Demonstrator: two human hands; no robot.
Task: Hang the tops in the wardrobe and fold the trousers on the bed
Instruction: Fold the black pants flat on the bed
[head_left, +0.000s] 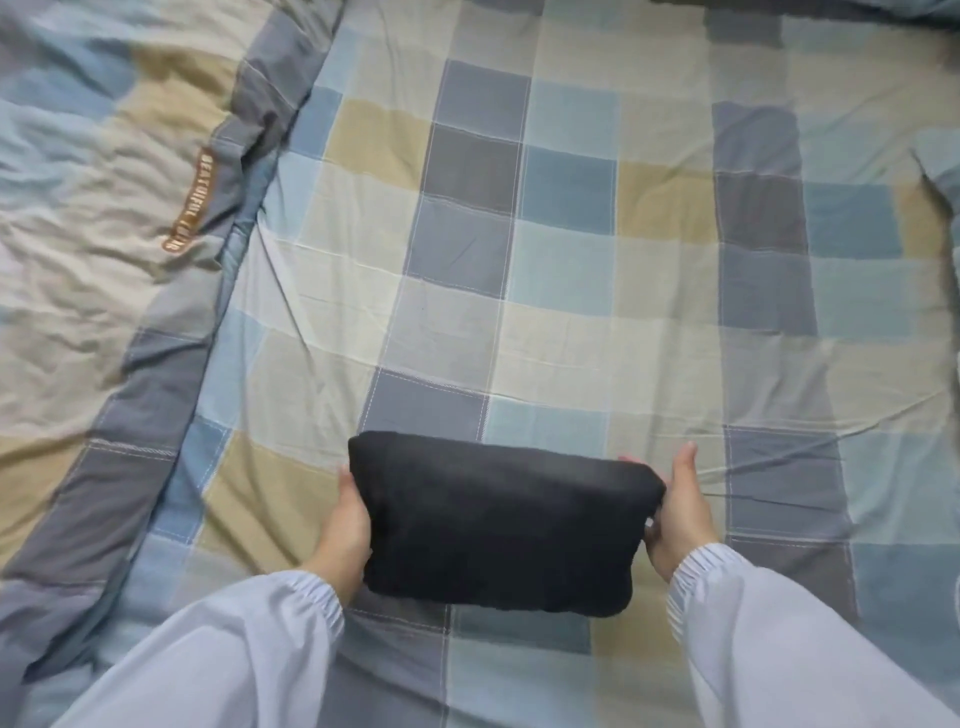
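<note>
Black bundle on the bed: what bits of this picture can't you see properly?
- Black bundle, head view: folded up, so its inside is hidden.
- Left hand fingers: tucked under the bundle.
- Right hand: some fingers hidden behind the bundle's end.
- Quilt label: blurred, unreadable.
- Wardrobe: outside the picture.

Soft, even light; slight blur, edges warped.

Domestic bedroom. Bed filling the whole view, dressed in a checked sheet of blue, grey, beige and cream squares. Matching rumpled duvet bunched along the left side, with a brown embroidered label strip near its grey border. Soft household bedding throughout, creased from use. Folded dark garment held over the sheet.
</note>
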